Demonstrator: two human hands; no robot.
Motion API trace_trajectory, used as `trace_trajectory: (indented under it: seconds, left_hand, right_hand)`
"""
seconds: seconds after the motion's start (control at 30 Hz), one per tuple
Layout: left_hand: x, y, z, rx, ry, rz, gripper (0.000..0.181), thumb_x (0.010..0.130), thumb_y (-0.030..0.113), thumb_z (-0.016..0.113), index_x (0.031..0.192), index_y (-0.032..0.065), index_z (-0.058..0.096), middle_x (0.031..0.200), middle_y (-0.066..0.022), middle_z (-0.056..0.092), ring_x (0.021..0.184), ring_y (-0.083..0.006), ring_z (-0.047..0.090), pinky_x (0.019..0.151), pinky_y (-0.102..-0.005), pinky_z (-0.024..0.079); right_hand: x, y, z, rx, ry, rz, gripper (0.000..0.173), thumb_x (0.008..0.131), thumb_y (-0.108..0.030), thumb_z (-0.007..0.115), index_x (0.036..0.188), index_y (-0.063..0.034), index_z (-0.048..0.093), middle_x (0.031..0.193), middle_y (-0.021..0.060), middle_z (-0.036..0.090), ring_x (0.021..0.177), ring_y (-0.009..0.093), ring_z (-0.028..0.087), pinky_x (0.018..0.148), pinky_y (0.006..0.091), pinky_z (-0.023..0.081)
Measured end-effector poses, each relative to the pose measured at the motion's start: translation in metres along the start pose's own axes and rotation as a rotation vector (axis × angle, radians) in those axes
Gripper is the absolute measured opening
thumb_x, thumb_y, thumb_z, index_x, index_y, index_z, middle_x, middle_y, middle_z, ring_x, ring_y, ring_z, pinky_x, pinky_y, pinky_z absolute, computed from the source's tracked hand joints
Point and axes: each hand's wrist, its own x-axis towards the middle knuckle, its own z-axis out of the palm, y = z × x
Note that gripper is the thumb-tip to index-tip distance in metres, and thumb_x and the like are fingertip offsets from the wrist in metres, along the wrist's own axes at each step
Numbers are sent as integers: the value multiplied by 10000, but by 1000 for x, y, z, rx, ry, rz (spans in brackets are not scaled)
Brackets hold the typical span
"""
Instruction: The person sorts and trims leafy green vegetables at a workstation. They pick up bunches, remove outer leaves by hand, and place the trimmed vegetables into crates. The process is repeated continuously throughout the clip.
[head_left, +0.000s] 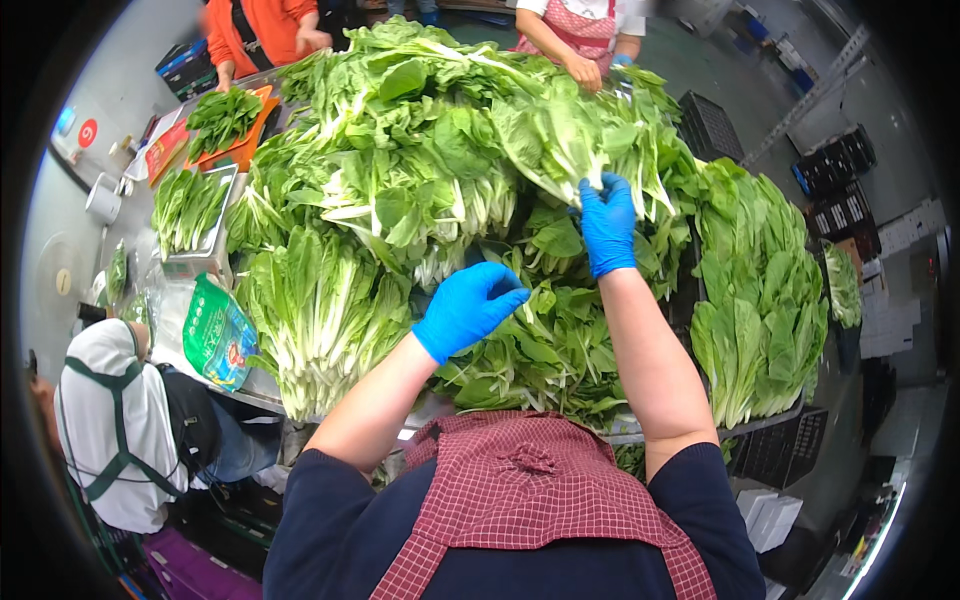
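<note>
My right hand, in a blue glove, grips the pale stem end of a leafy green bunch at the front of a high heap. The leaves of this bunch fan away from me. My left hand, gloved alike, hovers over the lower greens with fingers curled and the tips close to the thumb. I see nothing between them, but cannot tell whether they touch. Beneath and between my hands lie loose leafy greens. Left of my left hand stands a neat pile of greens, white stems towards me.
Stacked greens line the right side. At left are a scale bearing greens, a green printed bag and an orange tray. Two people work across the heap; another person is at lower left. Black crates stand beyond.
</note>
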Motion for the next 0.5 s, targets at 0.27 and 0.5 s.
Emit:
trace_trajectory:
  seconds: [0.27, 0.5]
  left_hand:
    - [25, -4, 21, -143, -77, -54, 244, 868, 248, 697, 985, 34, 678, 886, -121, 693, 786, -187, 658, 746, -310, 527]
    - [41, 0, 31, -607, 29, -30, 210, 888, 154, 687, 1043, 19, 645, 902, -35, 679, 817, -105, 611, 764, -259, 510]
  right_hand:
    - [-9, -31, -26, 170, -119, 358, 311, 829, -177, 735, 1060, -13, 607, 833, 65, 671, 654, 139, 598, 608, 272, 487]
    - [-49, -43, -37, 773, -118, 482, 228, 900, -58, 647, 1118, -36, 587, 897, 24, 643, 696, 101, 599, 614, 231, 511]
